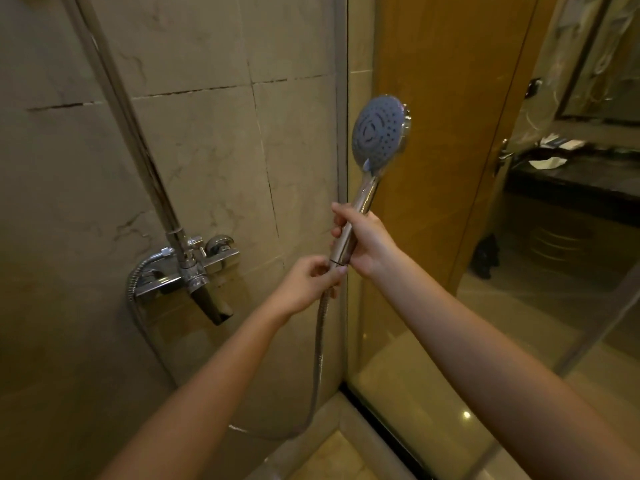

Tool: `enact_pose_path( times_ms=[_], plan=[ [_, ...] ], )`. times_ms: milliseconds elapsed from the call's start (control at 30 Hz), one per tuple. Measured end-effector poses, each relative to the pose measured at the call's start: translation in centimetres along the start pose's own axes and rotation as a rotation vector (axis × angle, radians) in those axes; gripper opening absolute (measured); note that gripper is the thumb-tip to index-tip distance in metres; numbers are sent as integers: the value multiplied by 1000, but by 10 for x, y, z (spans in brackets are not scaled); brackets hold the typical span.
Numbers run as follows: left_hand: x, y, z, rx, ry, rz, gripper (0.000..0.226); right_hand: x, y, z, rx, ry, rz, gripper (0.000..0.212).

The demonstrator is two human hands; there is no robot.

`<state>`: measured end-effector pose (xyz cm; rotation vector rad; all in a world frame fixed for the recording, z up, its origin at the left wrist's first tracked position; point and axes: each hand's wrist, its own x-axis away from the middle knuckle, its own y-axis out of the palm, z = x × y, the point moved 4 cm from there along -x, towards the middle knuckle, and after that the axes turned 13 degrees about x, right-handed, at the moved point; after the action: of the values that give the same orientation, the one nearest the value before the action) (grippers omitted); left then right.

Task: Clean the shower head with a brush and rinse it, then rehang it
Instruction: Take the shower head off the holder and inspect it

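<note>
The shower head (380, 133) is off its holder, upright at centre right of the frame; the right hand (367, 242) grips its handle, while the left hand (308, 284) pinches the hose (319, 358) at the handle's base. No brush or running water is visible, so whether scrubbing and rinsing are done cannot be told; rehanging remains.

Out at three o'clock we find a dark counter (588, 183) bearing a crumpled white paper (547, 162) and pale items (561, 143) behind it, while nearer in a black heap (486, 254) sits on the glossy tiled floor (519, 327) running to four o'clock.
</note>
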<state>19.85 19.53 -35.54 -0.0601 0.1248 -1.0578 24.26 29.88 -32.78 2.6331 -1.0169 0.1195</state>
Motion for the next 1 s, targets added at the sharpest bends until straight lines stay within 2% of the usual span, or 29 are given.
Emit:
enact_pose_path(
  times_ms=[67, 133, 233, 367, 500, 567, 667, 700, 767, 833, 900, 1000],
  plan=[
    [-1, -2, 2, -19, -6, 11, 9, 3, -2, -3, -30, -22, -17, 44],
    [-2, 1, 2, 32, -52, 8, 15, 3, -3, -8, -49, -42, -15, 47],
    [-5, 10, 0, 184, -93, 15, 20, 2, -3, -18, -88, -79, -75, 36],
    [-9, 24, 0, 400, -116, -72, 22, 2, -4, -28, -55, -94, -292, 16],
    [-10, 38, -2, 367, -61, 39, 14, 4, -13, -29, 58, -90, -434, 15],
    [-7, 42, -3, 361, -7, 136, 13, 9, -19, -33, 190, -162, -366, 21],
    [-1, 39, -2, 237, 70, 339, 15, 15, -32, -32, 477, -256, -110, 73],
    [0, 37, -1, 201, 90, 396, 17, 17, -35, -30, 538, -298, -35, 81],
    [2, 38, 1, 169, 114, 453, 20, 23, -38, -28, 629, -408, 55, 79],
    [4, 41, 2, 139, 105, 450, 22, 30, -43, -31, 670, -493, 101, 62],
    [5, 43, 3, 145, 82, 424, 21, 33, -47, -34, 697, -515, 85, 51],
    [7, 46, 3, 222, 40, 399, 19, 38, -50, -42, 709, -516, -13, 51]
  ],
)
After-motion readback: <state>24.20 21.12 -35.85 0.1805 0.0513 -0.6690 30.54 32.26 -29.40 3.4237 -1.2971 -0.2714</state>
